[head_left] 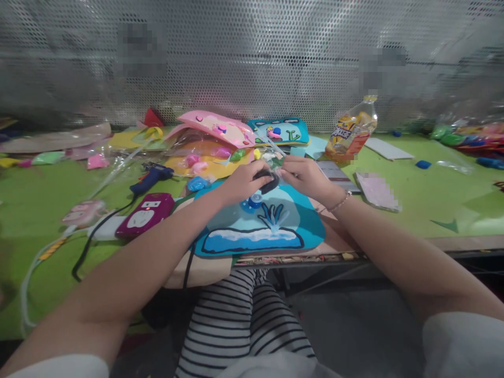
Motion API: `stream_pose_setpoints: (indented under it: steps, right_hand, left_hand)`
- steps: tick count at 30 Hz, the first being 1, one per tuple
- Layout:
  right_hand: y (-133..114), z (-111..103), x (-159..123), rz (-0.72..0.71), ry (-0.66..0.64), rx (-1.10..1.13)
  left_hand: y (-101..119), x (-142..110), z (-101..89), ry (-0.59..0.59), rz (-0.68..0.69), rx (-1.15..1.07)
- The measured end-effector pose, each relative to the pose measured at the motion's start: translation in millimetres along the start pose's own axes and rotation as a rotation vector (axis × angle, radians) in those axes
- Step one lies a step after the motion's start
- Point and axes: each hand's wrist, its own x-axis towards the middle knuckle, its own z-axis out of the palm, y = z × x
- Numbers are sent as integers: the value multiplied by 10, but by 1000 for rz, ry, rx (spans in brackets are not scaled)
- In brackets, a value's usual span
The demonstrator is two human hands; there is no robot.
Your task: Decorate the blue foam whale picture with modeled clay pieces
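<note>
In my left hand [249,179] is a black lump [270,184] that looks like soft modelling clay, with the fingers closed round it. My right hand [304,175] is pinched at the lump's right side, where a bit of clear plastic wrap seems to lie between the fingers. Both hands are over a blue sheet [311,231] painted with a pale pool and a plant-like splash. A small blue clay figure [255,201] sits on the sheet, just below the black lump. A bright blue clay lump [198,183] is left of my left hand.
A glue gun [151,177] and a purple power socket [145,215] with cables lie at left. Behind are wrapped clay lumps [197,164], a pink sheet [214,128] and another decorated blue board [281,131]. At right stand a bottle [352,131] and a phone-like slab [377,191].
</note>
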Motion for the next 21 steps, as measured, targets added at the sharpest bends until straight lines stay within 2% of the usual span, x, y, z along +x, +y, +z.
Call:
stream_pose_setpoints:
  steps: [4, 7, 11, 15, 17, 19, 21]
  right_hand:
    - [-44, -13, 17, -35, 0, 33]
    - [-20, 25, 26, 9, 69, 82]
    - [94, 90, 45, 171, 265, 192]
    - [224, 90, 75, 431, 415, 419]
    - [260, 58, 87, 559, 433, 498]
    - [262, 15, 91, 629, 425, 519]
    - [230, -27, 83, 680, 370, 497]
  left_hand:
    - [1, -2, -3, -21, 17, -14]
    - [-20, 21, -8, 43, -19, -24]
    - [-52, 49, -16, 167, -116, -9]
    - [-103, 64, -43, 220, -182, 79]
    - [-163, 74, -71, 264, -230, 190]
    - [-252, 83, -102, 279, -283, 336]
    - [-348, 86, -121, 183, -308, 469]
